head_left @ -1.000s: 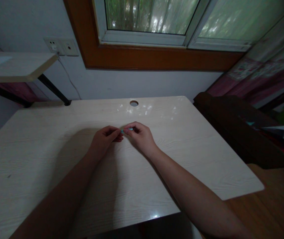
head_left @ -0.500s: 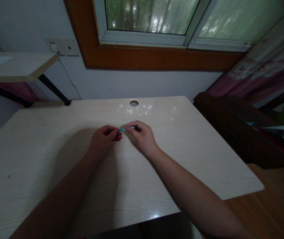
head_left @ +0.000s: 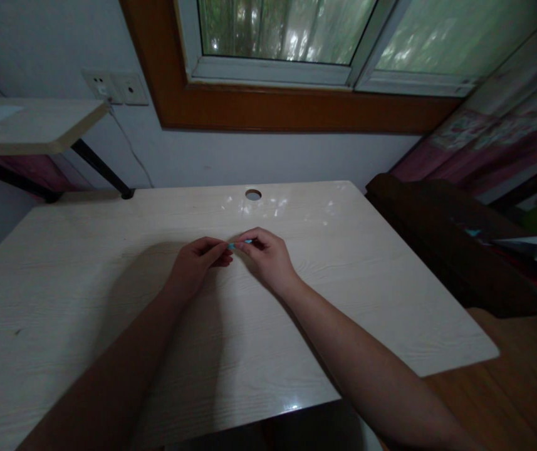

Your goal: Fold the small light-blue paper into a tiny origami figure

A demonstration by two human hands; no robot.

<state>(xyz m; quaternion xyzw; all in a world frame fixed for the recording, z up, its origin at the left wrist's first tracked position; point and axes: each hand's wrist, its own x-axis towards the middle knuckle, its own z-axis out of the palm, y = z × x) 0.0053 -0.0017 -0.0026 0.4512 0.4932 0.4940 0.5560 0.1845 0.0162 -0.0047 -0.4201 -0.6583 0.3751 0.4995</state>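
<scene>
Both hands meet over the middle of a pale wooden desk. My left hand and my right hand each pinch one end of a small turquoise piece, thin and narrow, held just above the desk top. Fingers of both hands are curled and pressed together on it. Most of the piece is hidden by the fingertips, so its exact shape does not show.
A round cable hole sits at the desk's far edge. A raised side shelf juts in at the left, with wall sockets behind it. A dark wooden bed frame stands to the right, under a window.
The two hands drew slightly apart half a second ago, showing more of the turquoise piece, then closed together again. Their place on the desk is the same.
</scene>
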